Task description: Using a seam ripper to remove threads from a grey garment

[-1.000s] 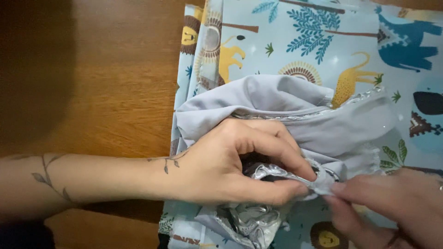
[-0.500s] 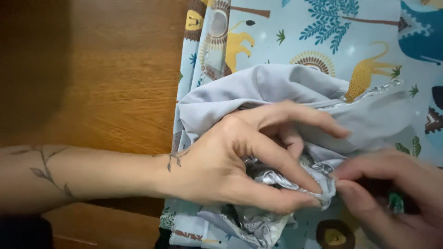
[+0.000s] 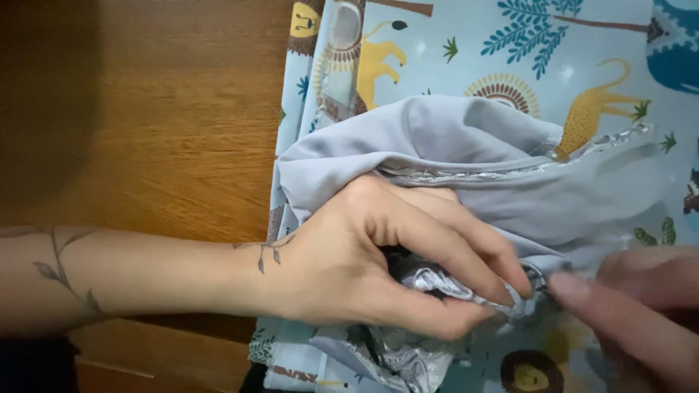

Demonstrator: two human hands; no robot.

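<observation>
Left hand (image 3: 378,262): enters from the left, palm down, lying on the gray cloth (image 3: 466,156). Fingers curled, not a full fist; thumb and fingertips pinch a crumpled edge of the cloth together with its silver lining (image 3: 444,282). Grasp is firm, the fabric bunched under the knuckles. A thin leaf-and-stem tattoo runs along the forearm to the wrist.

Right hand (image 3: 633,313): comes in at the lower right corner, blurred. Fingers are extended toward the pinched edge, fingertips just beside those of the left hand and at or on the same edge. Cannot tell whether it grips anything.

Gray cloth: lies directly under and beyond the left hand, spreading up and to the right. Soft, matte, smooth weave, heaped in loose folds. A narrow glittering seam runs along its upper fold. The silver lining is shiny, foil-like, heavily creased; it shows beneath the left palm and again at the bottom edge below the wrist.

Underneath: a patterned sheet (image 3: 582,51), pale blue, printed with yellow animals, round lion faces, blue leafy branches. Slight sheen on its surface. It covers the right part of the wooden counter (image 3: 167,124), brown with visible grain, bare on the left.
</observation>
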